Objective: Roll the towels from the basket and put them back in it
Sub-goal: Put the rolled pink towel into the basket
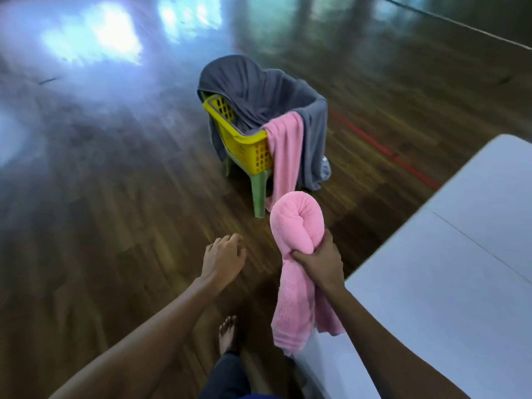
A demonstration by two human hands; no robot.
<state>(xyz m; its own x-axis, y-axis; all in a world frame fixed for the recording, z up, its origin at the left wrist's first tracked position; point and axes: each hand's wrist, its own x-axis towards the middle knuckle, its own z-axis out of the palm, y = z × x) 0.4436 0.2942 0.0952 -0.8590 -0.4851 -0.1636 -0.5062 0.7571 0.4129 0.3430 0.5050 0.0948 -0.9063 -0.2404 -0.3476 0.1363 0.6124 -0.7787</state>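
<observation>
Fingers [300, 255] of right hand [325, 262] round pink towel [293, 223] (left hand [223, 254] loose)

One wide-angle camera on the person's head looks forward and down. The left hand [223, 254] and the right hand [319, 262], gripping a pink towel [293, 223], are near. The yellow basket [247, 148] stands farther ahead, and the wooden floor [115, 168] beyond is blurred, perhaps from motion.
</observation>
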